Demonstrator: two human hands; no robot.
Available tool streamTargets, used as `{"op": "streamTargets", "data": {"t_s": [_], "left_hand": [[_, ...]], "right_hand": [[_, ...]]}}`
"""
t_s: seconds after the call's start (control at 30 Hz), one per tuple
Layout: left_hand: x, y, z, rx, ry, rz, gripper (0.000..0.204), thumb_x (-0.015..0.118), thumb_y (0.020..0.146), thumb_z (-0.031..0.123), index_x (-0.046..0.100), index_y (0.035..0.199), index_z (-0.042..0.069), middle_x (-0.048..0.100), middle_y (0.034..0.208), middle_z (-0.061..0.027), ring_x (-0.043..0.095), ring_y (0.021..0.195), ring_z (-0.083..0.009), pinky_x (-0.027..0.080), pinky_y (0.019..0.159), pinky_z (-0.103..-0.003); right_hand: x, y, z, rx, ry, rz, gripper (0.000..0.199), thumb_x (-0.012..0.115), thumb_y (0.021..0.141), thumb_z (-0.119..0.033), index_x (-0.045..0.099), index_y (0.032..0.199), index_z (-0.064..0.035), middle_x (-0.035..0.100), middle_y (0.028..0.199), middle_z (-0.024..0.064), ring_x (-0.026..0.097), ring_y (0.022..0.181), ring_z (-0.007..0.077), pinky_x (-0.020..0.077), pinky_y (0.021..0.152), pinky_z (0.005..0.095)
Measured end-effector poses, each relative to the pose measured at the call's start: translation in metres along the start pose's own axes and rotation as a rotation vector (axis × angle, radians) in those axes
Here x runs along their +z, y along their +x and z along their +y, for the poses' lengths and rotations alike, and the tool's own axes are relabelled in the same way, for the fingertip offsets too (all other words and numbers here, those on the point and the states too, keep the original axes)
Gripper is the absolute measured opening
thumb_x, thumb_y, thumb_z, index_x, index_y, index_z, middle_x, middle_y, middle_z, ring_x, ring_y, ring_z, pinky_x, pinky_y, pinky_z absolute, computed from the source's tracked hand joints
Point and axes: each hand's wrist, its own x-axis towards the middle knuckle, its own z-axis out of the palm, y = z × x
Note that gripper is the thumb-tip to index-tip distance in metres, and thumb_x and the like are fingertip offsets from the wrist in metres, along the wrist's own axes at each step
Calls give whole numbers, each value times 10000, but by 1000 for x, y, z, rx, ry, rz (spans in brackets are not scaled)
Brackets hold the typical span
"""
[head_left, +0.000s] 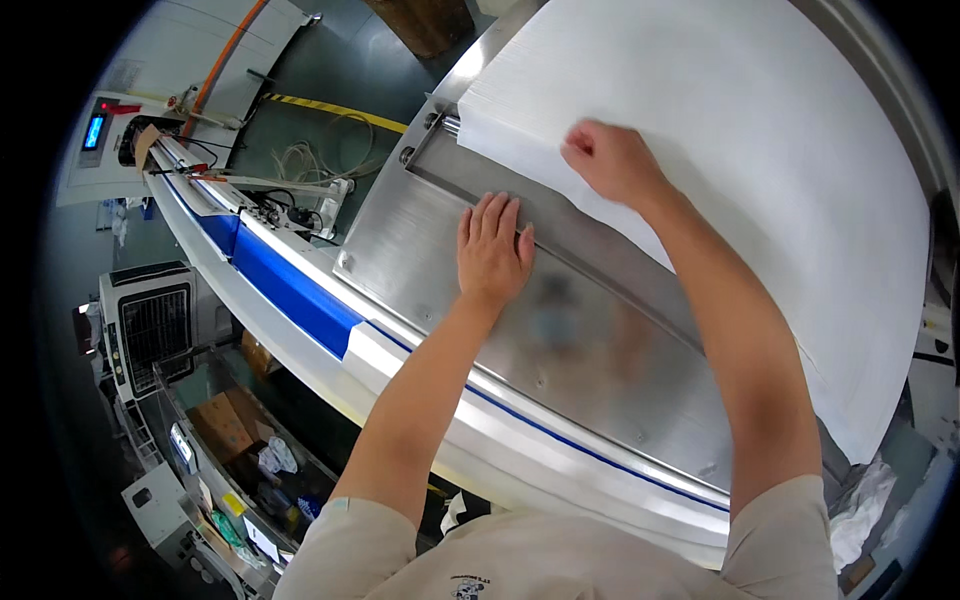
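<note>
Control panel (pixel 95 130) far left. Coiled cable (pixel 310 155) on floor beyond. Yellow-black floor tape (pixel 335 110) far. Fan unit (pixel 150 325) left. Cardboard box (pixel 225 425) near left. Crumpled rag (pixel 860 510) near right.

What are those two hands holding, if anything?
Nothing is gripped. The left hand lies flat on the steel table; the right hand, loosely curled, presses on the white paper stack near its edge.

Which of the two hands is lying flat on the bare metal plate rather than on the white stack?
The left hand, fingers spread flat on the steel plate. The right hand is curled on the white paper stack.
</note>
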Motion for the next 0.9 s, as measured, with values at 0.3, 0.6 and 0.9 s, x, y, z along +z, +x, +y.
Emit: {"op": "streamTargets", "data": {"t_s": [0.3, 0.6, 0.9], "left_hand": [[3, 1, -6, -39, -51, -20, 358, 518, 851, 229, 527, 1164, 54, 490, 1235, -128, 421, 1196, -316, 293, 1024, -466], [-4, 44, -21, -102, -108, 71, 434, 524, 834, 198, 464, 1242, 61, 481, 1251, -107, 409, 1209, -303, 236, 1053, -456], [9, 116, -69, 152, 164, 134, 495, 493, 833, 193, 409, 1314, 112, 425, 1349, -96, 375, 1268, -271, 228, 1068, -437]], "right_hand": [[38, 91, -12, 34, -98, 38, 210, 603, 757, -273, 661, 816, -80, 664, 788, 69, 624, 748, 227, 492, 692, 344], [38, 84, -10, 79, -172, 137, 188, 607, 767, -301, 664, 805, -126, 667, 754, 13, 624, 713, 209, 492, 655, 335], [40, 87, -8, 57, -235, 172, 187, 604, 780, -322, 664, 824, -151, 666, 744, 2, 626, 701, 200, 492, 649, 332]]}}
